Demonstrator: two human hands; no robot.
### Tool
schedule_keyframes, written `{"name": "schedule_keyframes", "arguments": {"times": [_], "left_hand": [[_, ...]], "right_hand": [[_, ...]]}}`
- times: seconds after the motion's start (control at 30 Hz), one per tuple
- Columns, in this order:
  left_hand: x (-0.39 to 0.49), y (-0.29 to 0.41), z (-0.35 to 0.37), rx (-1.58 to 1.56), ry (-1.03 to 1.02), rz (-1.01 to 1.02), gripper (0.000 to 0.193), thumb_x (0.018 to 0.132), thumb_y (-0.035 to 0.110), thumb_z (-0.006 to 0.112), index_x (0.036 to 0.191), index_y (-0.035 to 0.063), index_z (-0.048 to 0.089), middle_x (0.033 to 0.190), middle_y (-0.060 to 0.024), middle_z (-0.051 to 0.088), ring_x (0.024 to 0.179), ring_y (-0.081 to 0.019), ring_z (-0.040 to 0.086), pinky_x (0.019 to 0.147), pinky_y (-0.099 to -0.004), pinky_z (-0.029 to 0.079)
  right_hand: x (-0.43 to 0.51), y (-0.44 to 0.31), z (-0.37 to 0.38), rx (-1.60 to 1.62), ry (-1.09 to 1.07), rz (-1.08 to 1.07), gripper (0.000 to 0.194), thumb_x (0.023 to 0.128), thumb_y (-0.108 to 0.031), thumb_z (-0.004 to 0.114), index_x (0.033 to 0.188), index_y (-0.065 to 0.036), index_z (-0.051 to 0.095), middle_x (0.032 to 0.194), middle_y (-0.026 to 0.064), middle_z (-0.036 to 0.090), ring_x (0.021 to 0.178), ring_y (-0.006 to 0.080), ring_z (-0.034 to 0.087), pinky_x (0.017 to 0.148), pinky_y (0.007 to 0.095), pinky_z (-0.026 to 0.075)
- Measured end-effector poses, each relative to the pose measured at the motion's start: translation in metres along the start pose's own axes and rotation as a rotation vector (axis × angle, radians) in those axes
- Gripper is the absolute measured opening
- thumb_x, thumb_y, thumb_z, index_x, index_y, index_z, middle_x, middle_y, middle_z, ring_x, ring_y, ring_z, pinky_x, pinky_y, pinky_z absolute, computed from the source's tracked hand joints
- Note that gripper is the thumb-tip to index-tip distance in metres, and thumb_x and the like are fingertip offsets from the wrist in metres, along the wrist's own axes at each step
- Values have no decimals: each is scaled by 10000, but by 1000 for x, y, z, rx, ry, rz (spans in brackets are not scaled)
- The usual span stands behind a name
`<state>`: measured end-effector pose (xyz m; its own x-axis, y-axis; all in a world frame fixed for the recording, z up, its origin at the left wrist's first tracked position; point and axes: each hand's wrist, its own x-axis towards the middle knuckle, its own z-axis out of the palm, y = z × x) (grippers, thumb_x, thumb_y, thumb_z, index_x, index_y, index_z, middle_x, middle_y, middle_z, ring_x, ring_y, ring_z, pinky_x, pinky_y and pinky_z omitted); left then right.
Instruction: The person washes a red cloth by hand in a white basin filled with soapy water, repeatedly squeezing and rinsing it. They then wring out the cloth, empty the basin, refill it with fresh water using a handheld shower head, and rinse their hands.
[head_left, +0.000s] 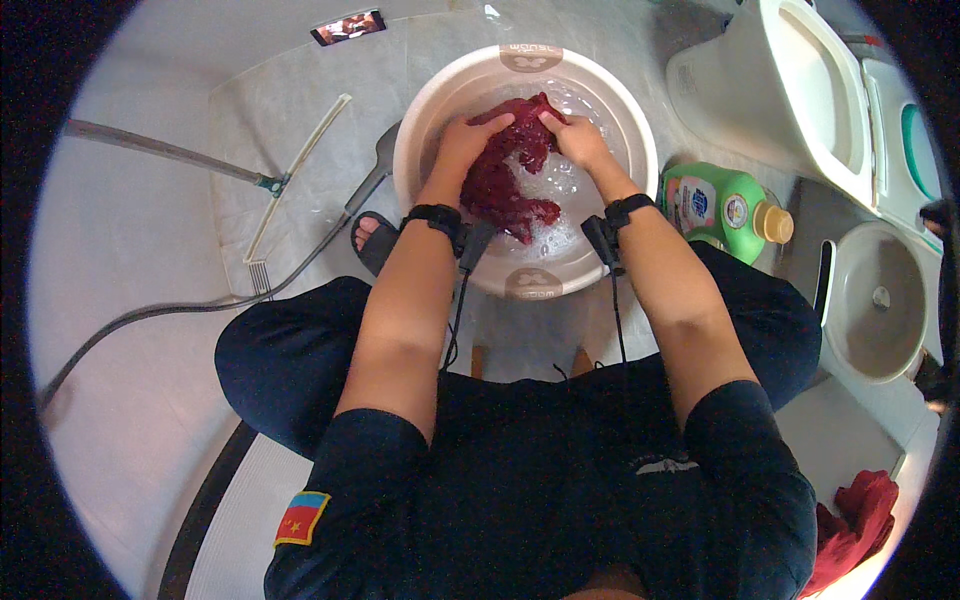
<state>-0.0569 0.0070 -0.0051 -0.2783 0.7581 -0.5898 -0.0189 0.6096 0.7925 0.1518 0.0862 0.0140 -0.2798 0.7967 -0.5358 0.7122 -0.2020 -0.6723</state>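
A wet, dark red cloth (499, 176) lies bunched in soapy water inside a round beige plastic basin (409, 127). My left hand (474, 142) grips the cloth on its left side, thumb on top. On the upper right of the same cloth, my right hand (576, 139) has hold of another part, its thumb also uppermost. Fingers of both hands are mostly hidden beneath the fabric. Suds and bubbles (559, 180) float around it. Black straps with cabled devices are on both wrists.
A hand shower (379, 165) with a grey hose lies left of the basin, near a floor squeegee (300, 176). At the right are a green detergent bottle (716, 206), a toilet (810, 90) and a beige bucket (877, 300). Another red cloth (855, 525) lies lower right.
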Motion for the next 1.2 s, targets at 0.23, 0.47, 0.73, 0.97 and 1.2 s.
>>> {"name": "schedule_keyframes", "arguments": {"times": [0.23,0.47,0.73,0.97,1.2], "left_hand": [[1,1,-16,198,-40,83,609,774,347,866,1238,2,676,1187,-145,713,1053,-284,684,951,-388,522],[7,-16,-13,292,41,140,438,886,332,742,1157,-11,715,1125,-227,726,1073,-340,694,963,-426,510],[7,-3,-18,633,206,164,510,974,454,576,1137,-6,723,1135,-254,709,1108,-404,668,1005,-448,477],[-6,5,-6,309,190,161,526,958,434,611,1261,8,664,1239,-216,688,1176,-367,646,1021,-449,480],[-3,0,0,489,126,180,477,894,348,720,1264,54,653,1270,-198,671,1208,-361,625,1059,-449,464]], "right_hand": [[9,4,12,119,162,-97,431,948,-406,634,1220,-80,700,1111,240,717,1070,382,684,975,432,501],[-3,-3,9,-196,172,-370,337,901,-340,721,1150,-115,736,1129,175,722,1028,330,700,922,416,536],[3,-1,-1,-185,444,-226,252,944,-305,620,1014,-94,738,935,211,729,895,413,699,814,495,554],[-2,0,2,-166,157,-236,382,838,-409,762,1064,-101,741,948,206,731,946,386,704,846,471,554],[-5,-1,3,-336,339,-127,323,825,-148,619,1122,-133,745,1013,215,727,963,407,699,899,490,549]]}}
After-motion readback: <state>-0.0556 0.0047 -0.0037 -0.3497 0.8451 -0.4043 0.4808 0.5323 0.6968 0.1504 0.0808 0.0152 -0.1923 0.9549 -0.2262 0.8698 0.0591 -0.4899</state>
